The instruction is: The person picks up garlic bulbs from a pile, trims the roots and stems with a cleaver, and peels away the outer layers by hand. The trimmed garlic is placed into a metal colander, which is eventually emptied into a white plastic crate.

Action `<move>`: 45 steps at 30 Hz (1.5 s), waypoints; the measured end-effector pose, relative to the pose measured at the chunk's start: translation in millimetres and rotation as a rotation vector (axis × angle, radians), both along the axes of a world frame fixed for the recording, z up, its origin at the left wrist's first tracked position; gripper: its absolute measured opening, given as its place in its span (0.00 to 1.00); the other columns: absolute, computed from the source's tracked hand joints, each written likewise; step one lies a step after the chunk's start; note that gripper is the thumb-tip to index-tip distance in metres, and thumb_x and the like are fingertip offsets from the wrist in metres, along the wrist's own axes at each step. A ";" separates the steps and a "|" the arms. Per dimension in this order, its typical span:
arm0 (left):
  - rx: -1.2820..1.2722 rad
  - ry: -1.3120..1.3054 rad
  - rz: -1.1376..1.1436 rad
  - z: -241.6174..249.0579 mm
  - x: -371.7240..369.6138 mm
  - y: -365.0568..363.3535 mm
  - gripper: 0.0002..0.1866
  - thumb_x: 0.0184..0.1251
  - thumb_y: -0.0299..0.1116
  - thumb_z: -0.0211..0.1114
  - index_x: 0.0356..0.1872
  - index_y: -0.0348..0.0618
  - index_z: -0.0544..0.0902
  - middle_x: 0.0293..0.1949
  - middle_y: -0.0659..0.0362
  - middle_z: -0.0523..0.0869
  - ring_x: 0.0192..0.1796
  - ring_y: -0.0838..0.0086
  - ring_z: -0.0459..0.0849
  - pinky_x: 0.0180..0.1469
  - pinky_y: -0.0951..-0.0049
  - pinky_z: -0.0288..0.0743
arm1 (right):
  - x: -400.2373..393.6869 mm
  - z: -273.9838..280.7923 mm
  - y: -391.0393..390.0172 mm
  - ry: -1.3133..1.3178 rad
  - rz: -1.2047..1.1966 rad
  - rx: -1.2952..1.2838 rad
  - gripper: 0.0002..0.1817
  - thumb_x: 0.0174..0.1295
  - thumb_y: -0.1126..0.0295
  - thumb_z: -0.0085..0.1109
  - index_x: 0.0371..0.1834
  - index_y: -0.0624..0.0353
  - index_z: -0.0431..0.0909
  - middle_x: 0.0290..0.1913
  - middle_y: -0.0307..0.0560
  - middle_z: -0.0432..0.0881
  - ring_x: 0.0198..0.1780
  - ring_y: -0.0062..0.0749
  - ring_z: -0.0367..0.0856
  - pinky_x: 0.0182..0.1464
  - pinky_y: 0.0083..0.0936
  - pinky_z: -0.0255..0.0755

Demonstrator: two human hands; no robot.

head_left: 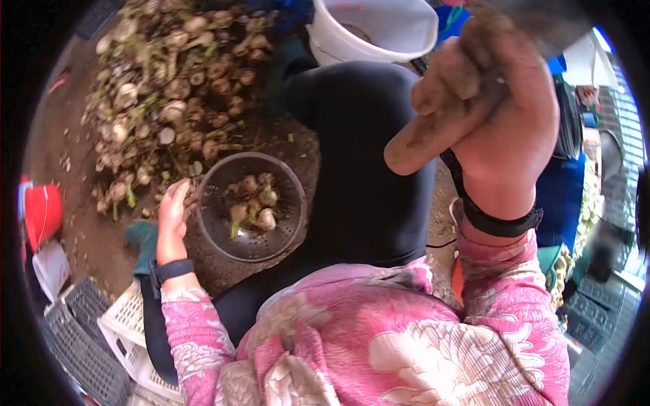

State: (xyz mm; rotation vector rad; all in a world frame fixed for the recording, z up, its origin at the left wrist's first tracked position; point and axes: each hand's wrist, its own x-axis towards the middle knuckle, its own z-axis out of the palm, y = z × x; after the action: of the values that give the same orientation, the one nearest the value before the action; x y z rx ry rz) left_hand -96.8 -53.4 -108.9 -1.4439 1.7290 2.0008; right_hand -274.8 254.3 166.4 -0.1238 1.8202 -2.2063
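My right hand (484, 101) is raised close to the camera, soiled, with its fingers curled in. A blurred grey object (552, 24) shows at its upper side; I cannot tell what it is. Lower down at the left, my left hand (174, 213) has its fingers stretched out beside the rim of a clear plastic colander (302, 196). Several dirty bulbs (267, 218) with green stem stubs, like garlic or onions, lie inside the colander, which rests on the ground between my legs.
A large heap of similar bulbs (172, 111) covers the soil beyond the colander. At the top stands a white bucket (332, 44). A red container (44, 213) and white crate (122, 318) are at the left, a dark crate (84, 345) below, a blue container (565, 196) at the right.
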 end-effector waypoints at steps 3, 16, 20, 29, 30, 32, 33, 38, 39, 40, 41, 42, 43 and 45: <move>-0.083 0.005 -0.027 -27.3 11.3 -15.9 0.15 0.60 0.36 0.59 0.46 0.42 0.77 0.44 0.61 0.79 0.45 0.76 0.76 0.45 0.74 0.71 | -6.6 -2.5 8.2 -0.101 -0.114 -0.242 0.16 0.58 0.57 0.48 0.19 0.54 0.64 0.12 0.41 0.64 0.16 0.37 0.68 0.21 0.31 0.68; 0.066 -0.061 0.061 -1.6 -4.3 -17.9 0.19 0.60 0.40 0.58 0.48 0.40 0.75 0.45 0.57 0.79 0.46 0.68 0.77 0.49 0.66 0.69 | -51.7 -45.1 40.6 0.099 0.191 -0.511 0.13 0.62 0.64 0.39 0.40 0.61 0.68 0.25 0.44 0.69 0.28 0.31 0.68 0.35 0.31 0.64; -0.034 0.033 0.146 -10.9 -27.5 -21.9 0.18 0.57 0.38 0.60 0.47 0.39 0.76 0.47 0.57 0.78 0.50 0.71 0.74 0.53 0.65 0.67 | -39.3 -59.1 19.4 0.105 0.211 -0.625 0.21 0.66 0.61 0.32 0.54 0.65 0.62 0.45 0.52 0.71 0.38 0.35 0.71 0.38 0.31 0.64; -0.626 0.045 0.204 -42.5 -100.4 -57.5 0.19 0.54 0.37 0.63 0.44 0.37 0.74 0.40 0.60 0.78 0.40 0.76 0.75 0.40 0.75 0.70 | -8.0 -61.3 -34.6 -0.266 0.087 -0.407 0.14 0.63 0.60 0.41 0.43 0.59 0.66 0.23 0.38 0.63 0.22 0.23 0.61 0.27 0.24 0.60; -0.706 0.126 0.230 -48.4 -112.1 -58.3 0.21 0.53 0.37 0.64 0.45 0.36 0.74 0.39 0.59 0.78 0.39 0.76 0.75 0.39 0.75 0.70 | -1.7 -70.6 -47.1 -0.369 0.086 -0.370 0.12 0.62 0.59 0.43 0.36 0.56 0.68 0.18 0.35 0.58 0.19 0.22 0.58 0.26 0.24 0.59; -0.768 -0.100 0.206 -32.7 -143.5 -50.4 0.31 0.46 0.41 0.68 0.50 0.33 0.70 0.44 0.47 0.76 0.38 0.67 0.78 0.44 0.69 0.72 | 3.2 -88.1 -71.6 -0.585 0.019 -0.151 0.11 0.60 0.59 0.45 0.28 0.53 0.66 0.16 0.34 0.58 0.19 0.24 0.59 0.25 0.24 0.60; -0.731 -0.134 0.135 -53.0 -149.2 -55.7 0.33 0.46 0.42 0.68 0.51 0.32 0.69 0.47 0.43 0.74 0.42 0.62 0.77 0.47 0.66 0.71 | 3.3 -94.4 -81.5 -0.669 0.046 -0.131 0.11 0.59 0.60 0.45 0.26 0.53 0.65 0.16 0.35 0.58 0.19 0.24 0.60 0.25 0.24 0.60; -0.872 -0.449 0.154 -60.3 -184.1 -35.0 0.42 0.40 0.47 0.69 0.54 0.30 0.65 0.55 0.34 0.64 0.58 0.44 0.62 0.57 0.52 0.61 | -7.1 -129.6 -87.7 -0.722 0.081 -0.032 0.10 0.59 0.66 0.50 0.25 0.61 0.69 0.20 0.42 0.71 0.20 0.26 0.71 0.22 0.21 0.67; -0.902 -0.446 0.162 -65.3 -184.8 -32.1 0.41 0.39 0.46 0.70 0.53 0.31 0.66 0.54 0.36 0.66 0.57 0.47 0.65 0.56 0.54 0.63 | -8.6 -133.2 -85.7 -0.748 0.087 -0.023 0.10 0.59 0.66 0.50 0.26 0.60 0.69 0.20 0.42 0.71 0.20 0.26 0.71 0.22 0.21 0.67; -0.937 -0.446 0.168 -72.5 -182.3 -31.2 0.40 0.39 0.45 0.70 0.53 0.31 0.66 0.52 0.38 0.68 0.56 0.50 0.67 0.56 0.56 0.64 | -9.3 -134.8 -84.8 -0.778 0.094 -0.018 0.10 0.59 0.66 0.51 0.26 0.60 0.69 0.20 0.42 0.72 0.20 0.26 0.71 0.22 0.21 0.67; -0.982 -0.445 0.171 -77.1 -178.1 -32.8 0.39 0.38 0.44 0.71 0.52 0.31 0.67 0.51 0.40 0.70 0.54 0.53 0.70 0.55 0.58 0.66 | -9.1 -135.6 -84.1 -0.808 0.099 -0.023 0.10 0.59 0.65 0.51 0.26 0.60 0.69 0.21 0.42 0.72 0.20 0.26 0.71 0.22 0.21 0.67; -0.675 0.004 0.306 -76.8 -166.1 -40.6 0.32 0.40 0.34 0.71 0.48 0.33 0.69 0.47 0.50 0.75 0.48 0.65 0.75 0.51 0.67 0.70 | -10.0 -134.6 -83.8 -0.786 0.158 0.012 0.10 0.59 0.65 0.51 0.27 0.61 0.70 0.21 0.42 0.72 0.20 0.26 0.72 0.23 0.20 0.67; -0.602 0.211 0.321 -58.4 -157.5 -39.9 0.29 0.41 0.28 0.70 0.48 0.35 0.69 0.45 0.54 0.76 0.46 0.70 0.76 0.50 0.70 0.71 | -10.9 -131.5 -83.5 -0.760 0.216 0.043 0.10 0.59 0.65 0.51 0.28 0.61 0.70 0.21 0.42 0.72 0.21 0.26 0.72 0.23 0.20 0.67; -0.439 0.518 0.313 -3.6 -136.0 -27.2 0.26 0.43 0.23 0.68 0.48 0.38 0.69 0.43 0.59 0.77 0.43 0.75 0.77 0.46 0.75 0.72 | -9.7 -123.2 -86.3 -0.742 0.290 0.068 0.09 0.58 0.66 0.52 0.31 0.63 0.73 0.22 0.42 0.74 0.22 0.26 0.74 0.23 0.18 0.66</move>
State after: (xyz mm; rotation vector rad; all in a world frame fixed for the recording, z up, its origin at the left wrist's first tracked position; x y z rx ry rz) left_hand -232.8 -80.6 -112.5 -1.4758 2.4074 2.4339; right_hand -284.4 168.0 43.2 0.3736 1.3482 -1.6659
